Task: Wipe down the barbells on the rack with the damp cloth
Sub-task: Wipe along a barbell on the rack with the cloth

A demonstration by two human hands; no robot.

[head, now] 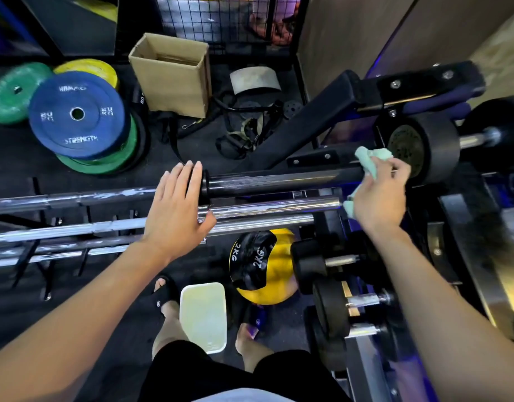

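Several barbells lie side by side, running left to right across the view. The farthest has a dark sleeve (273, 181); two chrome sleeves (273, 206) lie just nearer. My left hand (177, 210) rests flat on the collars where shafts meet sleeves, fingers spread, holding nothing. My right hand (380, 195) grips a pale green cloth (371, 158) pressed over the right end of the dark sleeve. Part of the cloth hangs below my palm by the chrome sleeve's tip.
Blue, green and yellow weight plates (76, 114) lie on the floor at back left beside an open cardboard box (171, 74). A yellow-black 2 kg ball (261, 265) and a white tub (203, 314) sit by my feet. Black dumbbells (424, 146) fill the rack on the right.
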